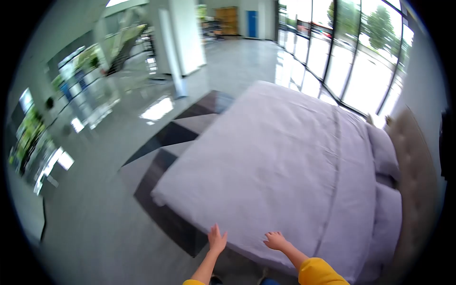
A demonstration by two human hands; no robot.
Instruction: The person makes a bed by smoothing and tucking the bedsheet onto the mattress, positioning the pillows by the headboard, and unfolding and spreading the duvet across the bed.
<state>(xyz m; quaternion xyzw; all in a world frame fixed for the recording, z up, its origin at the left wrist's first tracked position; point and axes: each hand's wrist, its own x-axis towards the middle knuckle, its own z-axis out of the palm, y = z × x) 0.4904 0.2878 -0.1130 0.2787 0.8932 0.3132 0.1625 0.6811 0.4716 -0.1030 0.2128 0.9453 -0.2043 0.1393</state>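
A large bed (266, 156) with a pale lilac cover fills the middle of the view, its surface lightly wrinkled. My left hand (217, 240) is by the bed's near edge, fingers stretched and thumb apart, holding nothing. Over the cover near the same edge is my right hand (276, 241), palm down with its fingers extended and nothing in them. Whether either hand touches the fabric, I cannot tell. A seam-like fold (336, 161) crosses the cover toward the head end, where two lilac pillows (388, 211) lie.
A tufted beige headboard (415, 175) stands at the right. Under the bed, a grey and black geometric rug (164, 228) reaches onto the shiny grey floor (95, 209). A white pillar (183, 38) rises behind, and tall windows (349, 52) line the back right.
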